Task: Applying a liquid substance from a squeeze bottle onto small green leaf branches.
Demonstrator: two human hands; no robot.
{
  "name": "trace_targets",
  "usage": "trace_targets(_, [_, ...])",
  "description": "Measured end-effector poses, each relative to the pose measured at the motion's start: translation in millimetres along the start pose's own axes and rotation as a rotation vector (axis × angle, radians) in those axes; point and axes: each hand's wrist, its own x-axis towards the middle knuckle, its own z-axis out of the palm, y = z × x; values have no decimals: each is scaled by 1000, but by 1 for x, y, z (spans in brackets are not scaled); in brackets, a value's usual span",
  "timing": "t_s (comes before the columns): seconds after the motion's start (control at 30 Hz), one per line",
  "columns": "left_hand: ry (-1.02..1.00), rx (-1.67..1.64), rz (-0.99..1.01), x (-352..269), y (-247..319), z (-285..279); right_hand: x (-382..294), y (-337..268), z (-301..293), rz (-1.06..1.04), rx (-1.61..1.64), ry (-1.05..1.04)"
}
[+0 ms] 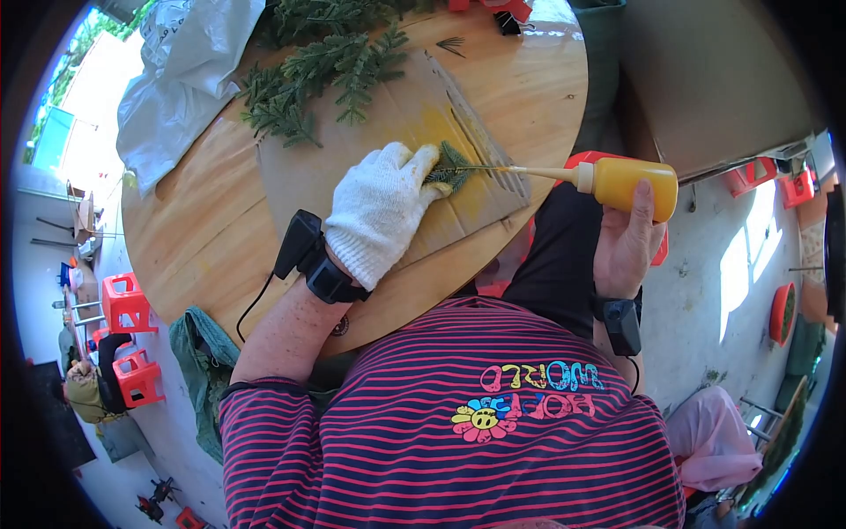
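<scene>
My left hand (383,205), in a white knitted glove with yellowed fingertips, pinches a small green conifer sprig (451,166) over a flat cardboard sheet (310,178). The sprig's thin stem points right. In my bare right hand (621,244) lies a squeeze bottle (636,188) of yellow-orange liquid, tilted on its side. Its long pale nozzle (545,173) reaches the stem's end, where an orange smear shows. Yellow stains (433,129) mark the cardboard around the glove. Farther back, a heap of conifer branches (324,79) overlaps the sheet's far edge.
The cardboard lies on a round wooden table (198,231). A white plastic bag (185,86) hangs over its left edge. A black binder clip (507,23) and a loose needle sprig (451,45) lie at the back. Red plastic stools (129,303) stand left; a large cardboard box (720,73) stands right.
</scene>
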Motion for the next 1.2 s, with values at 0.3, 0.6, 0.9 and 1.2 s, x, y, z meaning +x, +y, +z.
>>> trace_targets(0.3, [88, -2, 33, -5, -6, 4, 3, 3, -13, 19, 67, 11])
trace_targets(0.6, [99, 148, 48, -26, -41, -74, 14, 5, -23, 60, 180, 52])
trace_targets(0.9, [105, 496, -90, -65, -121, -103, 15, 12, -13, 143, 176, 55])
trace_targets(1.2, [364, 420, 48, -1, -158, -61, 11, 7, -14, 164, 186, 57])
